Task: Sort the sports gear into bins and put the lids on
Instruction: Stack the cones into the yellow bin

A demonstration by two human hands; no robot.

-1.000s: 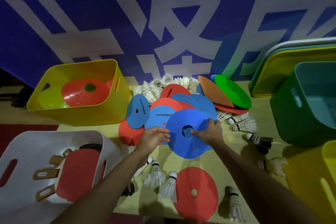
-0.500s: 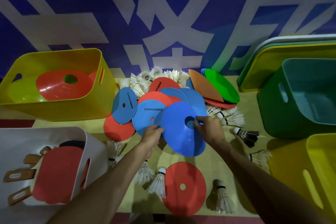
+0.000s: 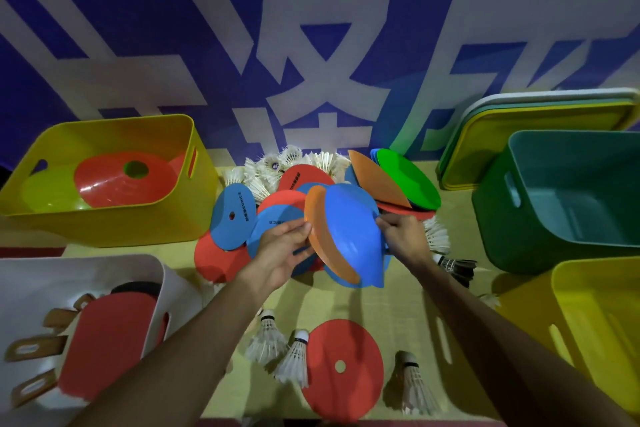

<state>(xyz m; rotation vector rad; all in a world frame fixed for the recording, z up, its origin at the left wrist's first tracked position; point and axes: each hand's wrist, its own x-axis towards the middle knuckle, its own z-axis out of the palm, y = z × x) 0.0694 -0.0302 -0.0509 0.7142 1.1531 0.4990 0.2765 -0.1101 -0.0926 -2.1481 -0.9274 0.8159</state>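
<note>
Holding: a blue disc [image 3: 349, 232] stacked with an orange disc [image 3: 323, 239], both tilted on edge above the surface [image 3: 408, 291]
Left hand: the left hand [image 3: 280, 250] grips the orange disc's left rim; its fingertips are hidden behind the rim
Right hand: the right hand [image 3: 403, 234] pinches the blue disc's right edge; which fingers close on it is hard to make out
Hidden pile: the disc pile [image 3: 239, 218] of blue and red discs lies partly behind the held pair and the left hand; its count cannot be told
Shuttlecocks: a white cluster [image 3: 287, 166] sits behind the pile, mostly covered; others lie loose near the lone red disc [image 3: 341, 364] in front
Leaning discs: a green disc [image 3: 408, 180] and another orange one lean together right of the pile
Back bin: the yellow bin [image 3: 104, 180] holds a red disc and a green one, the green half covered
White bin: the white bin [image 3: 90, 319] is cut off at the left edge; it holds red paddles with wooden handles
Right side: the green bin [image 3: 561, 201] stands open; a second yellow bin [image 3: 595, 333] is cut off at the frame edge; stacked lids [image 3: 540, 114] lean behind the green bin, mostly blocked
</note>
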